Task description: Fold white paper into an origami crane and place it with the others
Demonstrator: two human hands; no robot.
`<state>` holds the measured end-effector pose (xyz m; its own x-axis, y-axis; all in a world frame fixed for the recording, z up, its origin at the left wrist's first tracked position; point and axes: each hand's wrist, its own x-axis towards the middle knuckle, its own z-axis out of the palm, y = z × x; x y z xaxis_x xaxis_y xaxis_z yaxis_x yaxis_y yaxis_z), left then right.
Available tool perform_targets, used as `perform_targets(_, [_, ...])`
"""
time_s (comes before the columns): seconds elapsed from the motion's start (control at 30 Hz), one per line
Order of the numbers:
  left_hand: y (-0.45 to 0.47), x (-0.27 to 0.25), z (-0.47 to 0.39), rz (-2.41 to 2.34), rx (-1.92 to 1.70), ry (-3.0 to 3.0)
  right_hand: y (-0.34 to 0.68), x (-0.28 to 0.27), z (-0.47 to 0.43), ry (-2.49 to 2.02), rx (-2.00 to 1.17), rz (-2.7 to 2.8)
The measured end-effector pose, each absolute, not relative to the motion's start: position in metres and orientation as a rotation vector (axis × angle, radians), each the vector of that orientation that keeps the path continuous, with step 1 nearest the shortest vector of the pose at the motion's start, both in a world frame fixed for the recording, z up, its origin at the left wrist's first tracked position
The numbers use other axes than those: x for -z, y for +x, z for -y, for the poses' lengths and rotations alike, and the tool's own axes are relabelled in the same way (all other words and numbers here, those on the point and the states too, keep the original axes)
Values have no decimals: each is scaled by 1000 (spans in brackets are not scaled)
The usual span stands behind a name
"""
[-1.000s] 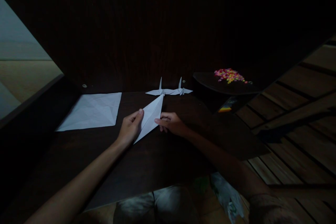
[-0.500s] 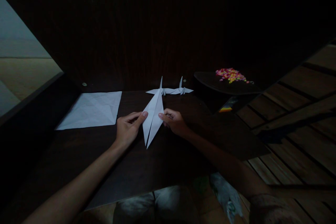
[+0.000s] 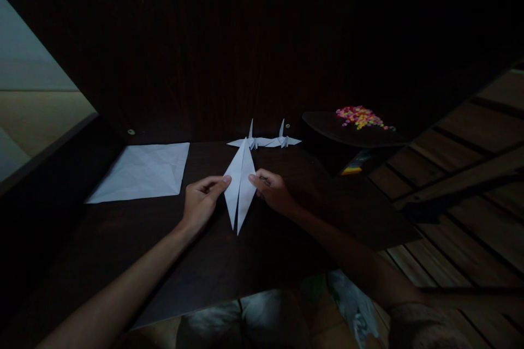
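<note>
A white folded paper (image 3: 239, 182), a long diamond with a slit running down to its two lower points, is held between my hands over the dark desk. My left hand (image 3: 202, 196) pinches its left corner, thumb on top. On the opposite corner, my right hand (image 3: 273, 190) grips it with the thumb in front and the fingers curled behind. Just beyond the diamond's top point stand two white origami cranes (image 3: 282, 142) side by side; the diamond's tip overlaps part of the left one.
A creased white paper sheet (image 3: 141, 172) lies flat at the left of the desk (image 3: 184, 272). Small colourful pieces (image 3: 362, 117) are heaped on a rounded shelf (image 3: 323, 125) at the right. Behind rises a dark panel (image 3: 204, 54). A plastic bag (image 3: 354, 305) is below the desk.
The folded paper has turned: its top point moved slightly left and down, its lower points to the right. Both hands keep their hold on it.
</note>
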<state>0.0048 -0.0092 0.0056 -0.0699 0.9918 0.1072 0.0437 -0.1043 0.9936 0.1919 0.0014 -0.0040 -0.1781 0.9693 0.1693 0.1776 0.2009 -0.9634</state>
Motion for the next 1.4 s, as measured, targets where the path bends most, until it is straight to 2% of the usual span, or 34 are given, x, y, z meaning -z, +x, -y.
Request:
perform_targets(0.23, [2, -9, 7, -1099, -1077, 1269, 191, 1, -1, -1060, -1185, 1604])
perform_targets(0.6, [3, -10, 10, -984, -918, 1268, 192, 6, -3, -1090, -1075, 1694])
perform_targets(0.7, [3, -9, 10, -953, -829, 1268, 194, 3, -5, -1079, -1142, 1710])
perform_targets(0.93, [3, -7, 6, -1058, -957, 1206, 196, -3, -6, -976, -1538, 1517])
perform_targets(1.1, [1, -7, 2, -1134, -1081, 1188, 199, -2, -10, -991, -1486, 1465])
perform_targets(1.4, [0, -9, 4, -1263, -1102, 1305, 197, -3, -8, -958, -1436, 1498])
